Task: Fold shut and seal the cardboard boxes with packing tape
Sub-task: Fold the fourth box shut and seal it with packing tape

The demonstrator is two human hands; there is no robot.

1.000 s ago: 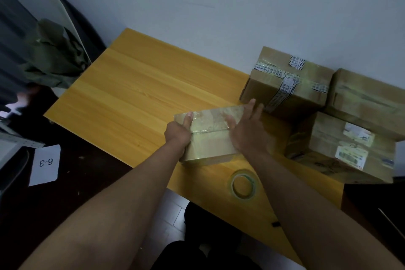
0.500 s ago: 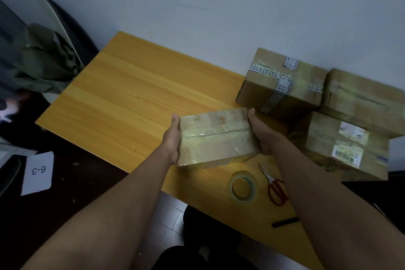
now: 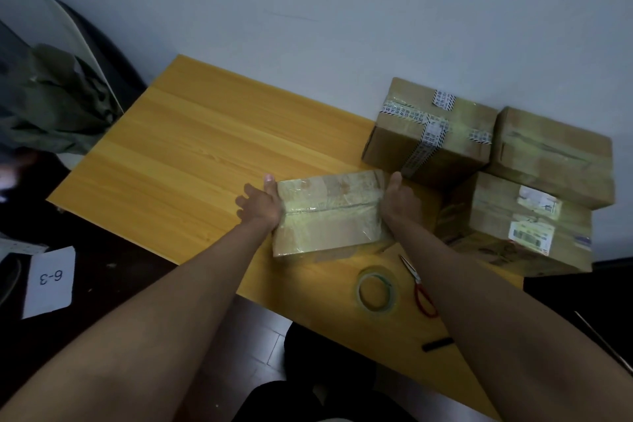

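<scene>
A small taped box sat on the wooden table, near its front edge. To the left of the box, the left hand pressed flat against its end, fingers loosely spread, thumb along the top edge. To the right of the box, the right hand cupped the opposite end; its fingers were hidden. The box appeared light and rigid, though its glossy tape looked slippery, so gripping both ends seemed sound. Further right lay a tape roll and scissors.
</scene>
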